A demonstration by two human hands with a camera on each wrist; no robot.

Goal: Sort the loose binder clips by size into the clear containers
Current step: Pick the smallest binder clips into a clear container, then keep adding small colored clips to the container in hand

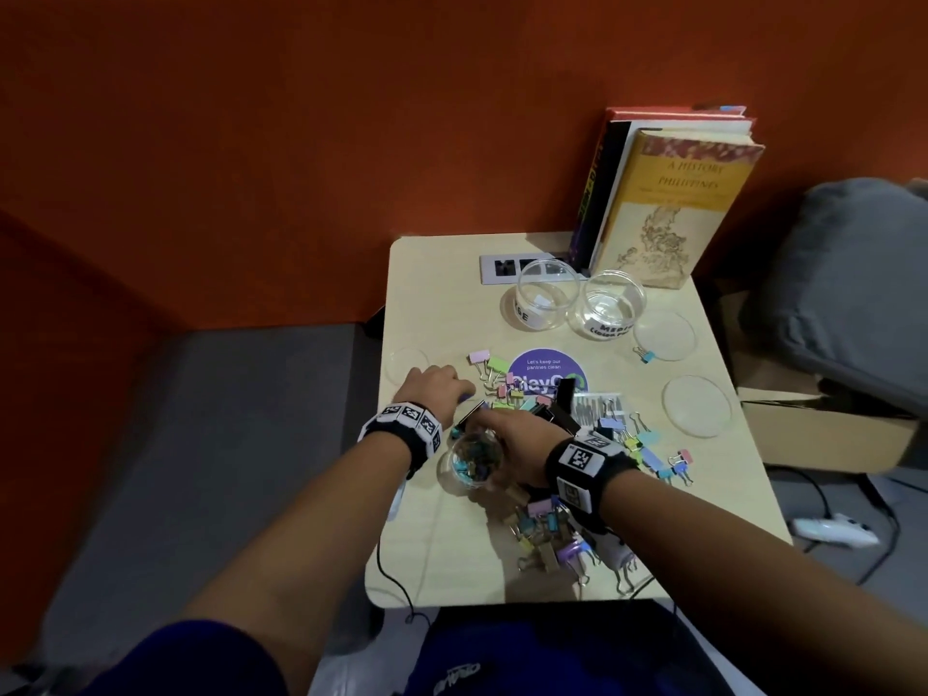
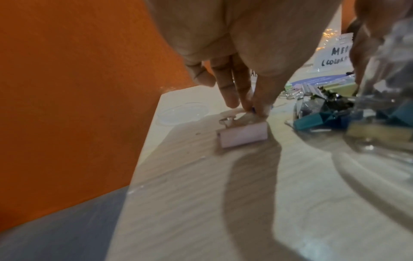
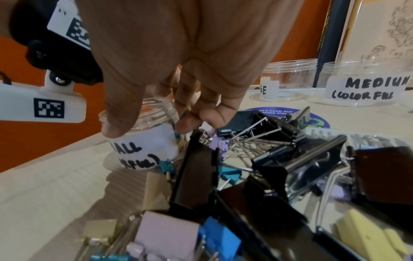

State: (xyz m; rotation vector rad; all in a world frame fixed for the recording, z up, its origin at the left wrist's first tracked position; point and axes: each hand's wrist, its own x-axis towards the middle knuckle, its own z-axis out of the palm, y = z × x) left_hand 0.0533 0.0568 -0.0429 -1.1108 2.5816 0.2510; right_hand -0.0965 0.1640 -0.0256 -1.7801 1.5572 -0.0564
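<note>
My right hand (image 1: 502, 434) (image 3: 152, 123) grips the clear jar labelled small (image 1: 469, 464) (image 3: 147, 150) by its rim, thumb on one side and fingers on the other. The jar holds several small coloured clips. My left hand (image 1: 459, 393) (image 2: 254, 110), just left of it, pinches something small and purple, mostly hidden, right above a pale pink clip (image 2: 243, 135) lying on the table. Loose coloured clips (image 1: 542, 524) and large black clips (image 1: 562, 409) (image 3: 301, 159) lie around my right wrist. The large jar (image 1: 542, 303) and the medium jar (image 1: 610, 308) stand empty at the back.
Three clear lids lie on the table (image 1: 452, 560): one at the left edge (image 1: 407, 366), two on the right (image 1: 665, 336) (image 1: 698, 404). A blue clip (image 1: 645, 355) sits by the right lid. Books (image 1: 668, 203) lean on the orange wall. A purple sticker (image 1: 547, 376) marks the centre.
</note>
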